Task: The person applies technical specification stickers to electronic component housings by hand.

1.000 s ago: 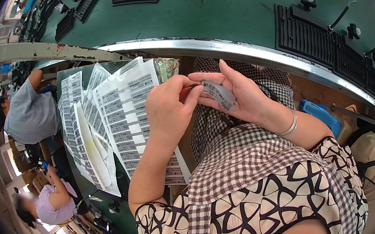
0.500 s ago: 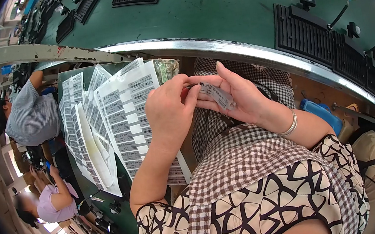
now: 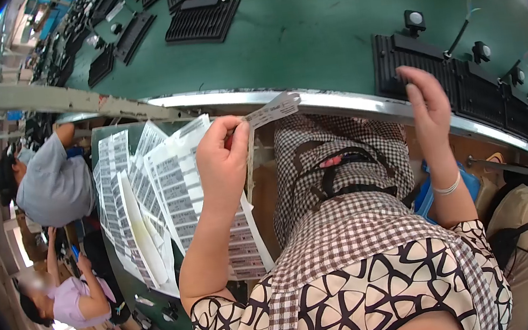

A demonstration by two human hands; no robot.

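Observation:
Pinched between the thumb and fingers of my left hand (image 3: 226, 153) is a silvery printed label (image 3: 275, 108), its free end pointing right toward the bench edge. Below and left of that hand lie white sheets of printed labels (image 3: 172, 169), loosely overlapping. My right hand (image 3: 430, 108) reaches over the metal bench edge, thumb and fingers apart. Its fingertips overlap the near part of a black ribbed floodlight (image 3: 389, 60), which has a small sensor (image 3: 414, 21) on a bracket at its far side.
More ribbed floodlights (image 3: 503, 102) run along the bench edge to the right. Others (image 3: 203, 22) lie farther back on the green bench (image 3: 301, 35). A pale metal bar (image 3: 71, 97) crosses at left. Two people (image 3: 54, 174) work on the left. Something blue (image 3: 465, 190) is below my right arm.
My hands have parted. The right hand has left the label and moved right and up to the floodlight. The label, now extended, stays in my left hand. The view has shifted slightly.

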